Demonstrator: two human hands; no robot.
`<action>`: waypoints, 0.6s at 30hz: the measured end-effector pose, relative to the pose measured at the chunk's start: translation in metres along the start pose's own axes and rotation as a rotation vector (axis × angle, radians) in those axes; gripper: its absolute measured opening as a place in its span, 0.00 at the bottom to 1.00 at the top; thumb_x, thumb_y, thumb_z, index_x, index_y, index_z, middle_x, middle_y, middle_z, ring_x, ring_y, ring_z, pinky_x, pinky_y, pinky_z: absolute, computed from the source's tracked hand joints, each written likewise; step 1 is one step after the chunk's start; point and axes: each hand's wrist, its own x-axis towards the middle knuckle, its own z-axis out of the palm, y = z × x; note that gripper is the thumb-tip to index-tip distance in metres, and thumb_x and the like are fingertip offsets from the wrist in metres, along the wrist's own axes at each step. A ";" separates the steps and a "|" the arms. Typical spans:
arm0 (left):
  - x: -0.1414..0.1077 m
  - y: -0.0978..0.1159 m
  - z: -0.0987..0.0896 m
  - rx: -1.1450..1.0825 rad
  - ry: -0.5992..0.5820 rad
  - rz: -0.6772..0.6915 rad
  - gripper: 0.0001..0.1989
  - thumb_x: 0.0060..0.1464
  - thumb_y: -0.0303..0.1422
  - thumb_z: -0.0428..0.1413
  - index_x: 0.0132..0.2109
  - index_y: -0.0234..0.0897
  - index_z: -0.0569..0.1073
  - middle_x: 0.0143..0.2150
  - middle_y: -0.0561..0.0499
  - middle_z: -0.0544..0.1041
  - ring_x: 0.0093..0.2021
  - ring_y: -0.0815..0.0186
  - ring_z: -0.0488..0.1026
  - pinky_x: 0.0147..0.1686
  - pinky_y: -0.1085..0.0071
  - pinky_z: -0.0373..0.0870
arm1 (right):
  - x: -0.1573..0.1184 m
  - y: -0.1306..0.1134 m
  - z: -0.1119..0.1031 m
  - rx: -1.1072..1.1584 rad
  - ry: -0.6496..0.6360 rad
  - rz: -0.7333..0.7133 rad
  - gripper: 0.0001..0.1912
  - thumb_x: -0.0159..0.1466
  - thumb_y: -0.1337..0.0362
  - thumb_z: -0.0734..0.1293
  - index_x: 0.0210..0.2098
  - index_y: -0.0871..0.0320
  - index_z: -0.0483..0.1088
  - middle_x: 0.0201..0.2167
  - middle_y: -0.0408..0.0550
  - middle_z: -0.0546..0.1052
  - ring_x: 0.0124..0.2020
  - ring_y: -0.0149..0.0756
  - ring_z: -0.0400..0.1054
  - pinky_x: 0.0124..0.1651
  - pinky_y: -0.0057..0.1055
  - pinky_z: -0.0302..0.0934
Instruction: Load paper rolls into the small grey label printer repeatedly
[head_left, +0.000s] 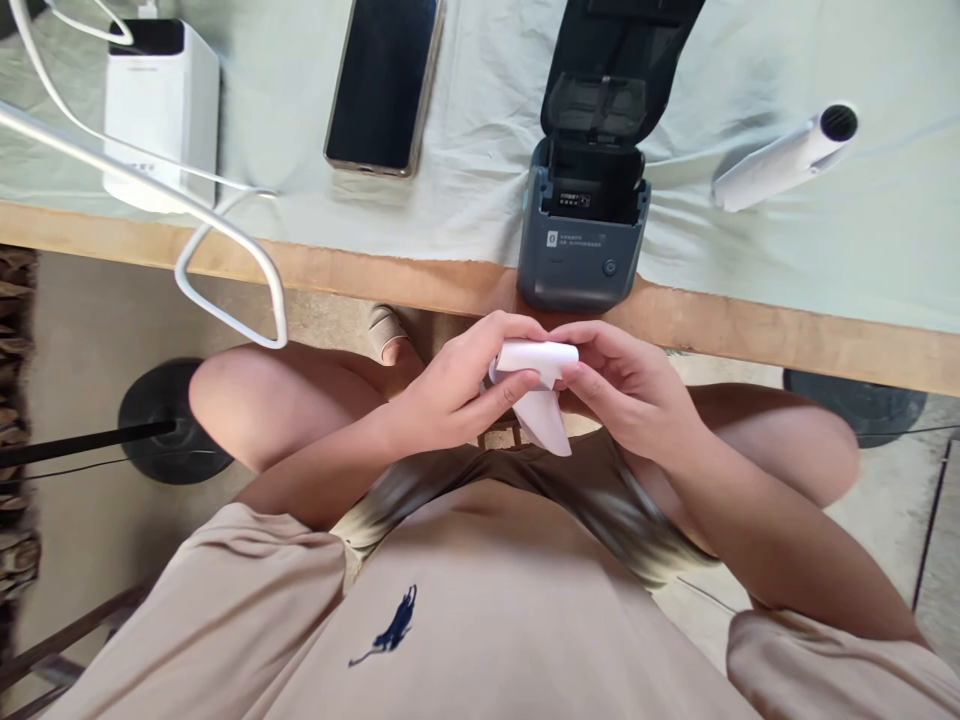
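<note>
Between both hands, over my lap and just below the table edge, is a small white paper roll [537,357] with a loose end hanging down. My left hand [469,380] grips its left end, thumb in front and fingers behind. At the right end, my right hand [626,385] pinches the paper with thumb and fingers. Beyond the hands stands a dark blue-grey label printer [577,262] at the table edge. Its black lid [611,70] is raised, and the paper bay shows a small printed label inside.
A smartphone [384,85] with a dark screen lies left of the printer. Farther left are a white box-shaped device [161,120] and a looping white cable [225,225]. To the right rests a white cylinder with a dark end [784,160]. A pale cloth covers the wooden-edged table [420,275].
</note>
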 end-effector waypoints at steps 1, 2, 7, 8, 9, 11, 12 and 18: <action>0.001 0.001 -0.001 -0.026 -0.005 -0.024 0.16 0.73 0.42 0.64 0.59 0.40 0.75 0.56 0.44 0.84 0.50 0.62 0.83 0.50 0.70 0.79 | 0.000 0.000 0.000 0.027 0.006 0.000 0.22 0.75 0.43 0.76 0.56 0.52 0.78 0.41 0.45 0.86 0.40 0.37 0.84 0.46 0.34 0.81; 0.002 0.002 -0.001 -0.067 -0.008 -0.078 0.17 0.72 0.43 0.66 0.59 0.40 0.75 0.55 0.45 0.84 0.48 0.63 0.82 0.46 0.71 0.79 | 0.001 0.000 0.001 0.025 0.019 -0.012 0.18 0.74 0.47 0.77 0.55 0.52 0.77 0.41 0.44 0.86 0.40 0.36 0.84 0.46 0.32 0.81; 0.009 0.009 -0.003 -0.222 -0.050 -0.342 0.21 0.65 0.47 0.72 0.51 0.36 0.80 0.41 0.52 0.82 0.35 0.69 0.75 0.34 0.74 0.71 | 0.001 0.002 0.003 -0.034 0.055 -0.059 0.11 0.70 0.60 0.78 0.49 0.50 0.75 0.47 0.44 0.83 0.37 0.32 0.81 0.39 0.28 0.78; 0.010 0.011 -0.003 -0.213 -0.063 -0.334 0.20 0.66 0.47 0.71 0.51 0.35 0.81 0.41 0.52 0.82 0.36 0.69 0.75 0.35 0.74 0.71 | 0.001 0.002 0.003 0.001 0.038 -0.026 0.13 0.70 0.59 0.78 0.49 0.50 0.74 0.47 0.44 0.82 0.36 0.32 0.80 0.37 0.28 0.77; 0.011 0.011 -0.004 -0.204 -0.072 -0.320 0.20 0.67 0.48 0.70 0.51 0.35 0.81 0.42 0.51 0.83 0.36 0.69 0.76 0.36 0.74 0.72 | 0.001 0.001 0.001 0.041 0.015 0.019 0.15 0.69 0.57 0.79 0.50 0.50 0.73 0.46 0.44 0.82 0.36 0.33 0.80 0.36 0.29 0.77; 0.012 0.012 -0.006 -0.201 -0.062 -0.280 0.21 0.68 0.49 0.69 0.53 0.34 0.82 0.44 0.48 0.85 0.38 0.68 0.79 0.36 0.74 0.73 | 0.001 -0.001 -0.003 0.091 -0.037 0.109 0.21 0.68 0.52 0.79 0.54 0.49 0.70 0.42 0.44 0.81 0.36 0.35 0.80 0.34 0.29 0.76; 0.012 0.011 -0.006 -0.194 -0.041 -0.263 0.21 0.68 0.49 0.69 0.53 0.34 0.82 0.46 0.47 0.85 0.40 0.67 0.80 0.36 0.74 0.74 | 0.001 -0.002 -0.005 0.073 -0.053 0.134 0.23 0.68 0.52 0.79 0.55 0.49 0.70 0.39 0.42 0.81 0.35 0.36 0.80 0.33 0.29 0.75; 0.000 0.008 0.000 0.000 0.277 -0.054 0.12 0.68 0.36 0.69 0.53 0.38 0.80 0.48 0.49 0.86 0.44 0.66 0.83 0.42 0.73 0.79 | -0.017 -0.005 0.002 -0.780 0.122 -0.425 0.07 0.73 0.65 0.74 0.47 0.51 0.72 0.31 0.39 0.84 0.26 0.31 0.75 0.30 0.29 0.66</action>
